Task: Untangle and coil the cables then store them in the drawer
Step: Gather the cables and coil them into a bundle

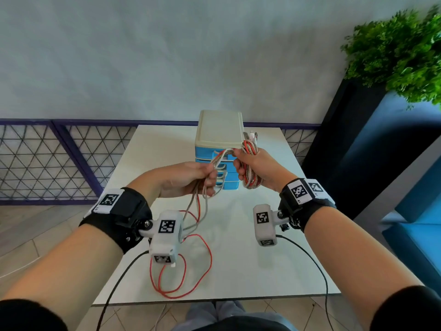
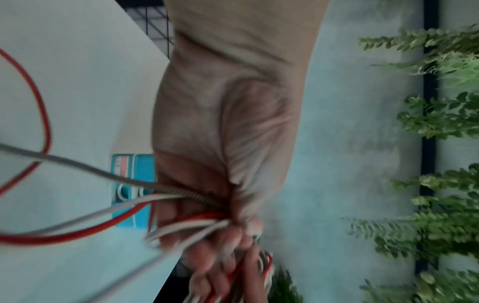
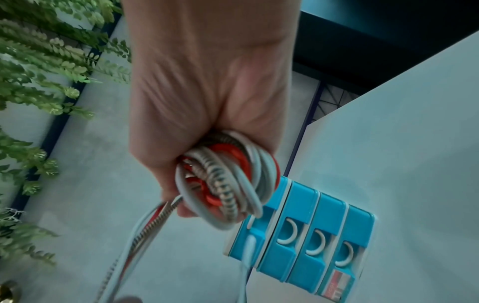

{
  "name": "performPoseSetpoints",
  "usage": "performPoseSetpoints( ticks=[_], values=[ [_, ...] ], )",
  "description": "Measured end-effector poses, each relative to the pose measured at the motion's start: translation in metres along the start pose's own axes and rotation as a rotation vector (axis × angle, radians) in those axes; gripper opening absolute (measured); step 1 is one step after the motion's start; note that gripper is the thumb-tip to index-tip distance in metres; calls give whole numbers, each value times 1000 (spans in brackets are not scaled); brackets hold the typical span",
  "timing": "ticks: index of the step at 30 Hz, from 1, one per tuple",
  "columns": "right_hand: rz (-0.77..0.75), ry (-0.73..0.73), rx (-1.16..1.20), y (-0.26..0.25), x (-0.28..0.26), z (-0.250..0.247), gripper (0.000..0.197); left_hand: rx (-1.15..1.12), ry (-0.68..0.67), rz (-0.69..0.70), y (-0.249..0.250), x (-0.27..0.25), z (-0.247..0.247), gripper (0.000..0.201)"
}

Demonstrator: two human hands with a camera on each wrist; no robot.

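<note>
My right hand point(image 1: 253, 167) grips a coil of red, white and braided cables point(image 1: 250, 163), whose loops point(image 3: 228, 182) bulge out of the fist in the right wrist view. Loose strands run left from it into my left hand point(image 1: 191, 177), which pinches them point(image 2: 207, 221) between thumb and fingers. From there the red cable point(image 1: 191, 271) and grey-white strands point(image 1: 202, 206) hang down and lie in loops on the white table point(image 1: 250, 271). Behind both hands stands a small drawer unit point(image 1: 218, 137) with a cream top and blue drawers point(image 3: 305, 242), all closed.
A lattice fence point(image 1: 47, 158) runs along the wall behind the table. A green plant point(image 1: 401, 51) in a dark planter stands at the right, with blue seating point(image 1: 417, 235) below it. Black wrist-camera leads point(image 1: 317, 263) trail over the table's front edge.
</note>
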State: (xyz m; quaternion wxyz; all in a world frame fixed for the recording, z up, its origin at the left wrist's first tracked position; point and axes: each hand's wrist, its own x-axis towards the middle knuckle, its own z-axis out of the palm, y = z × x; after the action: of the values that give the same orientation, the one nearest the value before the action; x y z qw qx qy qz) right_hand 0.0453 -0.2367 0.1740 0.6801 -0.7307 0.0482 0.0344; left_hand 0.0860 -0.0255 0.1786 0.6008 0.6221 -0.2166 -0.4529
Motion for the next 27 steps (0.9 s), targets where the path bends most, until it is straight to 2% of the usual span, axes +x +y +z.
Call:
performPoseSetpoints(
  ticks=[2, 5, 9, 10, 13, 17, 19, 23, 27],
  values=[
    [27, 12, 13, 1, 1, 5, 40, 43, 99, 95, 1, 4, 13, 32],
    [65, 18, 50, 1, 1, 12, 47, 248, 228, 216, 2, 9, 32, 31],
    [99, -43, 139, 0, -3, 22, 82, 493, 303, 283, 4, 14, 48, 28],
    [100, -72, 183, -1, -3, 24, 85, 559, 312, 279, 5, 15, 51, 25],
    [134, -106, 286, -6, -4, 29, 69, 759, 369, 233, 11, 16, 61, 15],
    [151, -137, 366, -8, -6, 28, 48, 854, 377, 184, 21, 19, 61, 36],
    [150, -102, 318, -9, -6, 30, 41, 945, 372, 158, 22, 20, 61, 40],
    [114, 25, 189, -10, -5, 33, 21, 1016, 391, 137, 20, 20, 63, 32],
    [36, 132, 30, -10, 0, 32, 27, 917, 285, 75, 23, 17, 55, 29]
  ],
)
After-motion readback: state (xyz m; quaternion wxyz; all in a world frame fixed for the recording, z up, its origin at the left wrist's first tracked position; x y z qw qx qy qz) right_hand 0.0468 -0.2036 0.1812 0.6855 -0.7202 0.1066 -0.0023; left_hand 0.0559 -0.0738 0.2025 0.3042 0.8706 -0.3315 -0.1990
